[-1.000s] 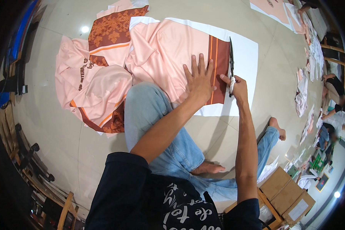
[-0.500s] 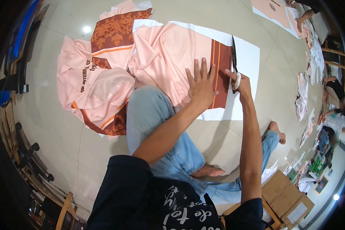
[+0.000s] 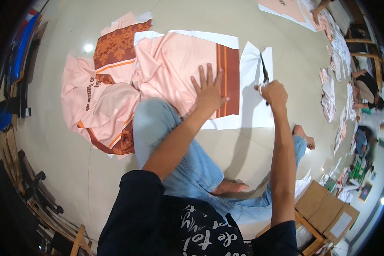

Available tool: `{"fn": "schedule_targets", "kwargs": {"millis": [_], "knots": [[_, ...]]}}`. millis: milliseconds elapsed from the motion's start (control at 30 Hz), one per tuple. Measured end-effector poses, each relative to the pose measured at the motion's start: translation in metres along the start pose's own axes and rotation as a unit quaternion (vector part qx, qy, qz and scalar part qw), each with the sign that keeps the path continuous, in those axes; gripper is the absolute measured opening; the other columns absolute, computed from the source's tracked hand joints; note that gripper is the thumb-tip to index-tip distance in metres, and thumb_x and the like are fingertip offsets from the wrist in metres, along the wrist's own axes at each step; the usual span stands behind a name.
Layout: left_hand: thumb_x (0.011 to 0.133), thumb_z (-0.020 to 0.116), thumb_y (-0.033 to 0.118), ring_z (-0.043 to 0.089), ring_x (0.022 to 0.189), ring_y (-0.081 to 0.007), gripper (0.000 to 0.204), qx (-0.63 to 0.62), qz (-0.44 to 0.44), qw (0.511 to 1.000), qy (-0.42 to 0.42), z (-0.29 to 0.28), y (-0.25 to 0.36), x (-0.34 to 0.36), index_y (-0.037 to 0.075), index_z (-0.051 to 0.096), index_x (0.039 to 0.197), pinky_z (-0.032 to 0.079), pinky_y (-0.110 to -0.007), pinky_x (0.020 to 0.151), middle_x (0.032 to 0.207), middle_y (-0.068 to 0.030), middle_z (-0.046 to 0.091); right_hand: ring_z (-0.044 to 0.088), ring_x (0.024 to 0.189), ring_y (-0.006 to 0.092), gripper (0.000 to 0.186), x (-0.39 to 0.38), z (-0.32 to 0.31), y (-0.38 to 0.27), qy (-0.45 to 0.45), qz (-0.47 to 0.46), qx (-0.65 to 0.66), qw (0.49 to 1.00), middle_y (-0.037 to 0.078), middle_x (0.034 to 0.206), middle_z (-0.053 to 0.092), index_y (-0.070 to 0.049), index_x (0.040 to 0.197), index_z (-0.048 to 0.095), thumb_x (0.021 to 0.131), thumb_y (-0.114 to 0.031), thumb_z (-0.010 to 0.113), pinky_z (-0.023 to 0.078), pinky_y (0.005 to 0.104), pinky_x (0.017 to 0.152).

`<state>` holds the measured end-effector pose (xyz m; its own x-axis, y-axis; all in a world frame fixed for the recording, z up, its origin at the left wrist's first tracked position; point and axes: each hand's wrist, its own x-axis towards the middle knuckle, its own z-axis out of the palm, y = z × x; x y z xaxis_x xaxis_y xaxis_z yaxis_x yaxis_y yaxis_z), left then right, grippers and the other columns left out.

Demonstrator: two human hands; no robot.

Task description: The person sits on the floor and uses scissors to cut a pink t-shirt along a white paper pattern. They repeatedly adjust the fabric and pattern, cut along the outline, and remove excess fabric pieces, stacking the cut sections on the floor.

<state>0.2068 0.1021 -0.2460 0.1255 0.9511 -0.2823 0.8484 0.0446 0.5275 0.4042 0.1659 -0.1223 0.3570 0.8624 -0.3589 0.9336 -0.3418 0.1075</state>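
Observation:
Spread flat, my left hand (image 3: pixel 210 91) presses on a pale pink fabric panel (image 3: pixel 175 64) near its brown band (image 3: pixel 231 85) with orange stripes. Its fingers are apart and grip nothing. My right hand (image 3: pixel 274 94) is closed around light-wrapped handles of black scissors (image 3: pixel 265 70), whose blades point away from me over a white fabric strip (image 3: pixel 249 96). At its far end this strip stands apart from the brown band's edge; nearer to me the two lie side by side. Left of the panel lies a crumpled pink printed fabric piece (image 3: pixel 115 100) with brown patterned parts.
My bent knee (image 3: pixel 155 115) rests against the near side of the fabric. Cardboard boxes (image 3: pixel 324 209) stand at lower right. More fabric pieces (image 3: pixel 328 96) line the floor to the right, where other people (image 3: pixel 367 87) sit. Chair bases (image 3: pixel 40 187) are at left.
The scissors and my right hand have moved off the brown band's edge, to the right over the white strip. That edge is now cut free at the far end. My left hand stays on the panel.

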Motion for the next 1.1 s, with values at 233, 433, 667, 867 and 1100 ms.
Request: {"fn": "schedule_targets", "kwargs": {"millis": [233, 433, 667, 867, 1100], "knots": [[0.079, 0.079, 0.06, -0.025, 0.153, -0.0514, 0.124, -0.03, 0.04, 0.999, 0.018, 0.01, -0.013, 0.001, 0.016, 0.006, 0.169, -0.01, -0.08, 0.112, 0.171, -0.0267, -0.015, 0.057, 0.045, 0.0185, 0.065, -0.155, 0.005, 0.173, -0.174, 0.068, 0.186, 0.965, 0.006, 0.049, 0.055, 0.001, 0.06, 0.064, 0.073, -0.057, 0.089, 0.043, 0.0357, 0.046], [0.092, 0.073, 0.044, 0.03, 0.146, -0.0493, 0.092, 0.026, 0.217, 0.959, 0.179, 0.003, 0.02, -0.024, 0.006, 0.029, 0.162, 0.03, -0.058, 0.117, 0.158, -0.0296, 0.031, 0.04, 0.052, 0.0076, 0.056, -0.267, 0.111, 0.272, -0.035, 0.146, 0.439, 0.886, -0.001, 0.053, 0.046, -0.001, 0.061, 0.059, 0.08, -0.044, 0.089, 0.031, 0.0322, 0.047], [0.088, 0.071, 0.058, 0.064, 0.072, -0.0358, 0.098, 0.083, 0.339, 0.935, -0.06, 0.053, 0.096, -0.113, 0.031, 0.02, 0.167, 0.052, -0.048, 0.067, 0.103, -0.0217, 0.058, 0.038, 0.057, 0.0147, 0.064, -0.267, 0.218, 0.253, 0.146, 0.229, 0.437, 0.858, 0.005, 0.053, 0.043, 0.005, 0.063, 0.054, 0.08, -0.047, 0.087, 0.034, 0.0399, 0.051], [0.088, 0.073, 0.029, 0.075, 0.085, -0.0328, 0.057, 0.195, 0.204, 0.951, -0.128, 0.141, 0.124, -0.103, 0.014, 0.059, 0.141, 0.059, -0.046, 0.067, 0.095, -0.0185, 0.074, 0.057, 0.057, 0.0343, 0.054, -0.258, 0.233, 0.253, 0.14, 0.19, 0.426, 0.874, 0.018, 0.063, 0.062, 0.002, 0.073, 0.064, 0.077, -0.047, 0.087, 0.044, 0.047, 0.058], [0.075, 0.079, 0.018, 0.078, 0.094, -0.0249, 0.02, 0.272, 0.272, 0.892, -0.237, 0.071, 0.258, -0.132, 0.01, 0.082, 0.093, 0.062, -0.04, 0.074, 0.101, -0.0128, 0.079, 0.063, 0.064, 0.0422, 0.05, -0.258, 0.226, 0.246, 0.143, 0.207, 0.403, 0.88, 0.02, 0.067, 0.066, 0.002, 0.074, 0.065, 0.078, -0.044, 0.086, 0.047, 0.0507, 0.063]]}}
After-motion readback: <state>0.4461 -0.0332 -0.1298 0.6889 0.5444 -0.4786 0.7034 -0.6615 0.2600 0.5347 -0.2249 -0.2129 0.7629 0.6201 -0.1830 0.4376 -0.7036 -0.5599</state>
